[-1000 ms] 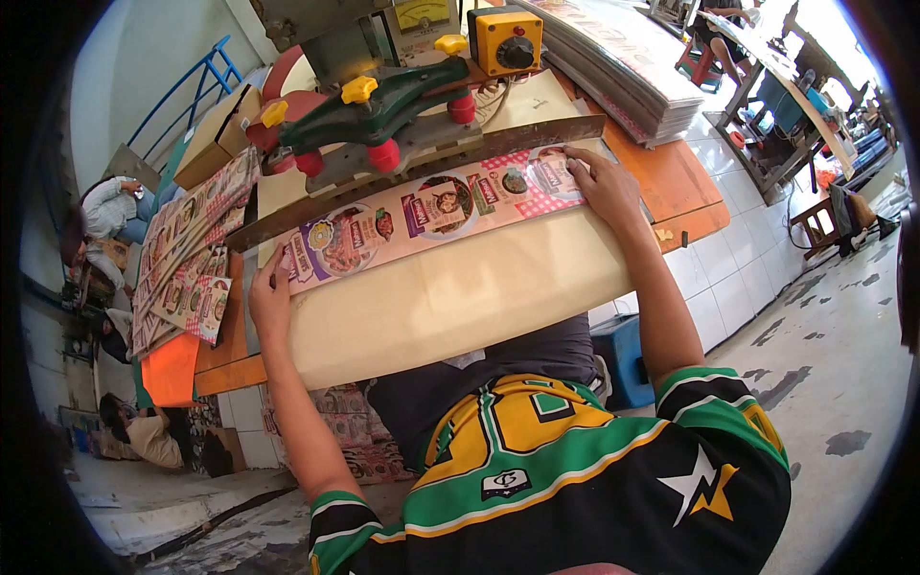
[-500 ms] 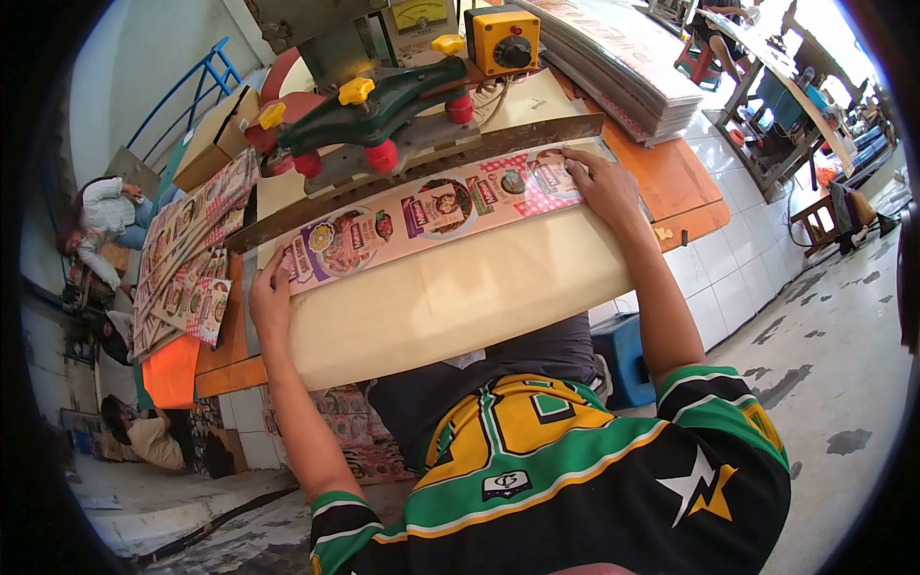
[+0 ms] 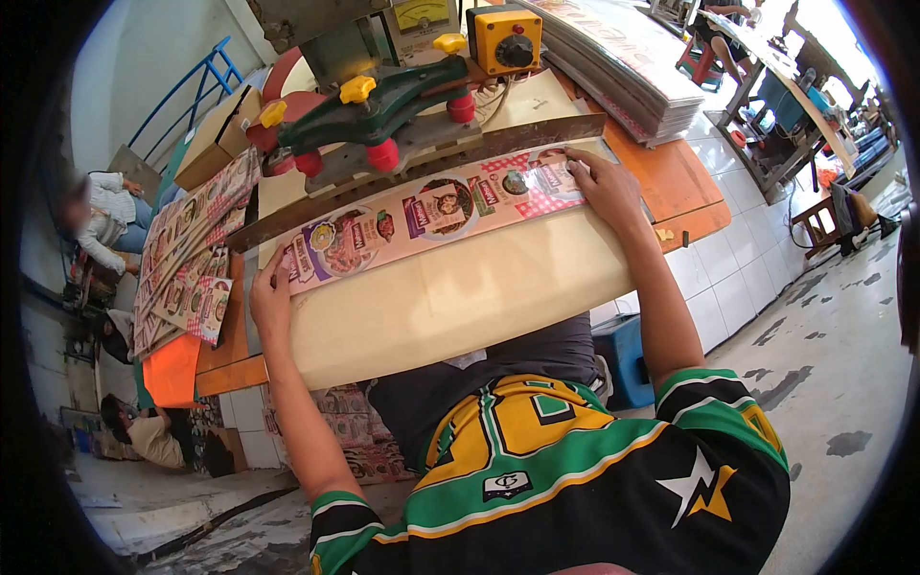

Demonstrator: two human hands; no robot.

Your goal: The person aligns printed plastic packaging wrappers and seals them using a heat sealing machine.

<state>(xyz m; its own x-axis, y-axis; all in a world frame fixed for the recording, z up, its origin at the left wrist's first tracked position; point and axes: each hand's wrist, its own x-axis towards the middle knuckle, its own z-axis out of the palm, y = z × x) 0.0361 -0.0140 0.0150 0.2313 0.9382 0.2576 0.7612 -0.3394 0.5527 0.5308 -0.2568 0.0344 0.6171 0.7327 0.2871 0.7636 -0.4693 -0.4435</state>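
Note:
A long printed strip (image 3: pixel 441 209), pink with food pictures, lies along a dark metal bar (image 3: pixel 412 172) of a machine. Its left end is under the fingers of my left hand (image 3: pixel 271 292), which are closed on it. At the right end, my right hand (image 3: pixel 602 182) grips the strip's edge, fingers together. A cream sheet (image 3: pixel 460 287) spreads below the strip and curves down at the near edge. Above the bar stands the machine's green clamp frame (image 3: pixel 393 107) with yellow knobs and red feet.
Stacked printed sheets (image 3: pixel 187 259) lie at the left, beside a cardboard box (image 3: pixel 216 139). An orange-and-black control box (image 3: pixel 504 41) and a tall stack of panels (image 3: pixel 613 67) stand behind. A blue container (image 3: pixel 623 359) is below the orange table (image 3: pixel 690 192). Other people sit at far left and far right.
Both of my hands and the strip hold nearly the same place. At the far left, a seated person has shifted, with an arm reaching toward the stacked sheets.

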